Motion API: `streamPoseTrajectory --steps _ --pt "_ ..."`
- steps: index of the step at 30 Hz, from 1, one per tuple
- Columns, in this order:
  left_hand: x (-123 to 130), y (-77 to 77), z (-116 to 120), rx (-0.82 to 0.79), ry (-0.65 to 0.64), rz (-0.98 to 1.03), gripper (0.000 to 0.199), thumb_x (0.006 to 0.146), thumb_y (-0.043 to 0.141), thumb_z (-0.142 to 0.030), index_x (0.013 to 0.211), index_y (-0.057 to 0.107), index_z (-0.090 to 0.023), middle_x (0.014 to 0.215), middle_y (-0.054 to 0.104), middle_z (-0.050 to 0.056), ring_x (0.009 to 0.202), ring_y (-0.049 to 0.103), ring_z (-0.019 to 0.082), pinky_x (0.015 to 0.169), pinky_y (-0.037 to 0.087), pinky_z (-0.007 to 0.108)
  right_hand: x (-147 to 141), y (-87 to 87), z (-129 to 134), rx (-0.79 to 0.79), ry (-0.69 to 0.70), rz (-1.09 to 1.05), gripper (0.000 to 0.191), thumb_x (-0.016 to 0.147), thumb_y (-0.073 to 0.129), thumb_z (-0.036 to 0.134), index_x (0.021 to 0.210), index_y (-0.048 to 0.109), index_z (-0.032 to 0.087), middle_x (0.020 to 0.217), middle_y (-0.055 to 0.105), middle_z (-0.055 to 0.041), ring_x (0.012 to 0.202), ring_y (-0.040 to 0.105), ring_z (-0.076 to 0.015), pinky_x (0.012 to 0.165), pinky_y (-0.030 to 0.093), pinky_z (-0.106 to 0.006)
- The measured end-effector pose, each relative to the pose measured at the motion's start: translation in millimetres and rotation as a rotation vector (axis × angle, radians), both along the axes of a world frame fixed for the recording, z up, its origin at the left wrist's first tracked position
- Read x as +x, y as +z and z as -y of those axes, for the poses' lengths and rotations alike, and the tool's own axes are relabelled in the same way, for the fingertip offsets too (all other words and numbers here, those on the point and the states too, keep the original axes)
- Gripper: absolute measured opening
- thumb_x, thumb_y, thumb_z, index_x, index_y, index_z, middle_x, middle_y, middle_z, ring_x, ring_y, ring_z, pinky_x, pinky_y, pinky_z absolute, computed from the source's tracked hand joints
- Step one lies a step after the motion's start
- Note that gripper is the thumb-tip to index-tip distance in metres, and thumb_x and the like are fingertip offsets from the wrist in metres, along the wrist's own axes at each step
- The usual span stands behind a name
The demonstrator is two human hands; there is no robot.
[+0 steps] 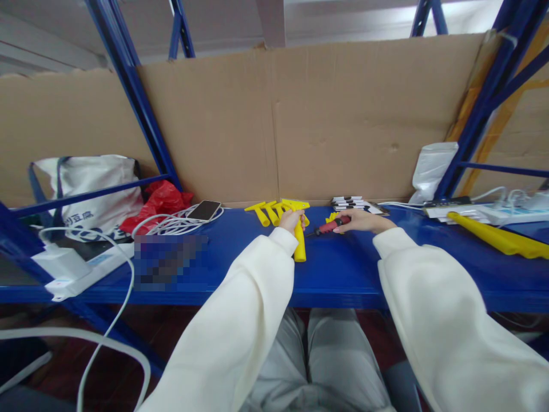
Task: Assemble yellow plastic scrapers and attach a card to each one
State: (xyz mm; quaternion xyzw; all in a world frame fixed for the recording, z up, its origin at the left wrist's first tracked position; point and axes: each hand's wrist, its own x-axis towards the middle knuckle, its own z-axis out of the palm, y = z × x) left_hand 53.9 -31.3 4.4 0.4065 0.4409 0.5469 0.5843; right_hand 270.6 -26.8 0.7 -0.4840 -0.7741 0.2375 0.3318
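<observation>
My left hand (292,220) is closed around a yellow T-shaped tool (300,246), whose handle points toward me and whose wide head lies at the far end. In my right hand (358,221) is a red and black screwdriver-like tool (329,225), its thin dark tip pointing left toward the yellow handle but apart from it. Several more yellow T-shaped tools (261,214) lie in a row just left of my left hand. Small yellow pieces (331,217) sit behind the red tool, partly hidden by it.
Black and white packets (351,202) lie behind my right hand. On the left are a phone (205,210), white cables, a red bag (158,203), a cloth bag (98,194) and a power strip (90,274). Yellow sheeting (501,237) lies right. Cardboard (334,126) stands behind the blue shelf (343,280).
</observation>
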Motion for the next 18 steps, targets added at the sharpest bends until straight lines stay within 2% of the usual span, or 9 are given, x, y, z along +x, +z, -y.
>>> streamPoseTrajectory --steps 3,7,10,12,18 --pt "-0.3 -0.6 -1.6 -0.001 -0.004 0.013 0.03 0.087 0.05 -0.003 0.064 0.041 -0.02 0.045 0.041 -0.008 0.033 0.035 0.006 0.037 0.029 0.018 -2.4 4.1 3.6 -0.076 0.002 -0.12 0.045 0.05 0.086 0.057 0.068 0.068 0.019 0.055 0.062 0.0029 0.053 0.055 -0.013 0.051 0.042 -0.025" --pt "-1.4 -3.0 -5.9 -0.015 0.002 0.026 0.03 0.085 0.056 -0.004 0.065 0.04 -0.021 0.045 0.041 -0.008 0.032 0.036 0.006 0.037 0.03 0.018 -5.0 6.3 -0.6 -0.062 -0.15 -0.417 0.05 0.056 0.084 0.061 0.059 0.057 0.019 0.044 0.051 0.0028 0.04 0.043 -0.009 0.039 0.032 -0.023" --pt "-2.8 -5.3 -9.3 -0.022 -0.01 0.019 0.028 0.085 0.057 -0.005 0.066 0.042 -0.021 0.045 0.042 -0.008 0.032 0.036 0.006 0.037 0.03 0.018 -5.5 6.6 -6.5 -0.004 -0.258 -0.676 0.05 0.063 0.083 0.057 0.059 0.048 0.021 0.041 0.039 0.0077 0.036 0.033 -0.0062 0.034 0.025 -0.021" --pt "-3.9 -7.0 -11.7 -0.026 -0.026 0.008 0.027 0.084 0.058 -0.005 0.066 0.044 -0.02 0.045 0.043 -0.008 0.032 0.037 0.006 0.038 0.03 0.018 -4.7 7.2 -10.1 0.049 -0.303 -0.801 0.048 0.067 0.081 0.053 0.062 0.044 0.023 0.043 0.035 0.0097 0.035 0.032 -0.0059 0.033 0.024 -0.02" --pt "-4.9 -11.3 -16.9 -0.05 -0.041 -0.049 0.024 0.079 0.059 -0.004 0.067 0.047 -0.02 0.045 0.044 -0.007 0.033 0.037 0.008 0.039 0.031 0.02 1.7 10.9 -16.8 0.254 -0.444 -1.032 0.046 0.071 0.075 0.054 0.066 0.04 0.025 0.048 0.038 0.01 0.035 0.036 -0.0068 0.032 0.029 -0.022"
